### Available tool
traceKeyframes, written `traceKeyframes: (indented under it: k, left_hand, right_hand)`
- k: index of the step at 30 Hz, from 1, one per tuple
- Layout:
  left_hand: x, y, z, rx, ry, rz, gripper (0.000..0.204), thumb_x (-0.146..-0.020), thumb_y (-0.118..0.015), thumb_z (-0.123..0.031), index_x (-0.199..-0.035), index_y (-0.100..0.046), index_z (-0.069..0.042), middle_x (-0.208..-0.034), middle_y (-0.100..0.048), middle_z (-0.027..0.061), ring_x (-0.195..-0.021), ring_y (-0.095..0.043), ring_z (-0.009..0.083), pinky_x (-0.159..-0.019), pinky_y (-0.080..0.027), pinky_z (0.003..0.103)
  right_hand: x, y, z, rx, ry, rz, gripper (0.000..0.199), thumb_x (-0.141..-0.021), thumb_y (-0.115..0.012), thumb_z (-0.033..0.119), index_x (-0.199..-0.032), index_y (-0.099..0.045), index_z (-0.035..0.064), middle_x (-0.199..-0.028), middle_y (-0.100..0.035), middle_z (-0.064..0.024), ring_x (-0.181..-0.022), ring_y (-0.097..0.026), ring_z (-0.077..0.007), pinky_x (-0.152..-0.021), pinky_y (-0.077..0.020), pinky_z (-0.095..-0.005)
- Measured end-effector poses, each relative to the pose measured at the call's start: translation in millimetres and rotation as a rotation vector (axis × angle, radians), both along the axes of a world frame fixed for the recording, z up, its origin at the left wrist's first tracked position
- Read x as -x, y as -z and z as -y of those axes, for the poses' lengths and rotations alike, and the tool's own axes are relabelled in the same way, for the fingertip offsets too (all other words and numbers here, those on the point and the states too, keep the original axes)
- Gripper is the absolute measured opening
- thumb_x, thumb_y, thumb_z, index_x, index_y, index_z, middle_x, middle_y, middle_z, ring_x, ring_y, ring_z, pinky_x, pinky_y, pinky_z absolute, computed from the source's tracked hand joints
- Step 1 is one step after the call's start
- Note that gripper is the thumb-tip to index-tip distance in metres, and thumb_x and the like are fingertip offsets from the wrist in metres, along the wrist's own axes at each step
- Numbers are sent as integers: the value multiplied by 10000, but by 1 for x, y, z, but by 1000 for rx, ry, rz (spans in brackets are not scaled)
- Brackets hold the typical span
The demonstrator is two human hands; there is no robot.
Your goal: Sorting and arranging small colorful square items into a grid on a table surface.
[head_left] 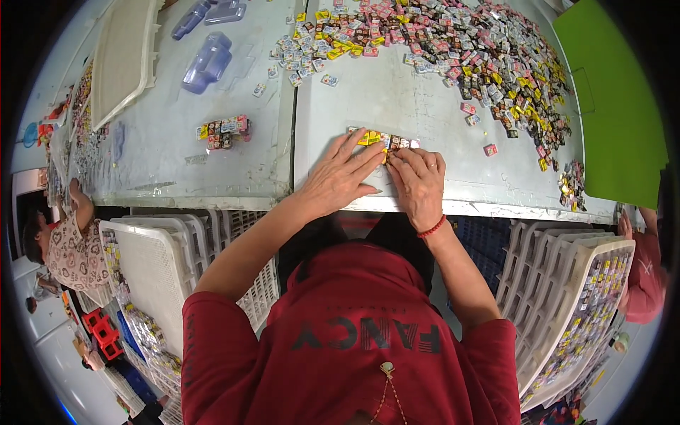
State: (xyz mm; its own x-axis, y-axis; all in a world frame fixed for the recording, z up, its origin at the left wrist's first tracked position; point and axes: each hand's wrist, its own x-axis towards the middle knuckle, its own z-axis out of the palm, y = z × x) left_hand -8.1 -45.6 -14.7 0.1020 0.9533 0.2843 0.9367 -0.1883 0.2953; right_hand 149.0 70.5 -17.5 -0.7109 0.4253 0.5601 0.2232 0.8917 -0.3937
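Observation:
In front of me on the table, a short row of small yellow, dark brown and white packets point(402, 142) lies near the front edge. My left hand point(341, 176) reaches over its left part, palm down, fingers stretched out and resting on the packets. My right hand point(419, 185), with a red bracelet at the wrist, has its fingers bent and pressed together on the row's right end. Both sets of fingertips hide parts of the row. To the left sits a separate small cluster of packets point(227, 132), pink, dark and yellow, grouped together.
A large spread of loose packets point(489, 64) covers the back right. Clear plastic trays point(207, 62) and a white crate point(126, 53) are at the back left. A green board point(609, 106) stands at right. White crates point(520, 283) are stacked below the table; people work on both sides.

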Motion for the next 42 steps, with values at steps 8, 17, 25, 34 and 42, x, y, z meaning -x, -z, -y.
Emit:
traceKeyframes:
  k: [8, 17, 25, 34, 42]
  left_hand:
    - [3, -5, 3, 15, 18, 75, 602, -759, -705, -258, -1256, -489, 5, -1397, -410, 129, -1300, -346, 333, -1029, -315, 468]
    - [18, 0, -11, -224, -458, 351, 169, -797, -662, -84, -958, -651, -32, -1055, -594, 98, -864, -608, 267, -712, -503, 366]
    - [9, 0, -20, -190, -373, 107, 309, -772, -686, -176, -1038, -631, -31, -1163, -553, 86, -1093, -495, 313, -857, -438, 386]
    - [-2, 3, -16, -55, -177, -7, 504, -814, -653, -316, -1200, -541, -13, -1334, -441, 89, -1259, -345, 360, -966, -344, 459]
    - [12, -3, -3, -217, -605, 681, 376, -876, -593, -233, -1179, -550, -13, -1141, -582, 199, -971, -602, 334, -770, -480, 399]
  right_hand:
    - [-4, -6, -3, 84, -35, -44, 210, -712, -722, 35, -911, -656, 51, -963, -625, -63, -934, -567, -240, -831, -424, -360]
    - [-18, -14, -30, 339, 253, 194, 243, -807, -678, 147, -1007, -623, 21, -901, -641, -145, -705, -636, -316, -611, -509, -368]
    - [-16, -9, -29, 308, 262, 212, 276, -809, -688, 152, -1046, -619, 29, -836, -639, -128, -692, -627, -261, -614, -492, -339]
    - [-16, -9, -29, 313, 277, 205, 284, -812, -688, 169, -1055, -622, 37, -838, -647, -128, -689, -632, -252, -611, -496, -331]
    - [-21, -2, -48, 493, 206, 227, 318, -815, -690, 185, -1103, -615, 73, -803, -679, -99, -702, -653, -187, -633, -508, -300]
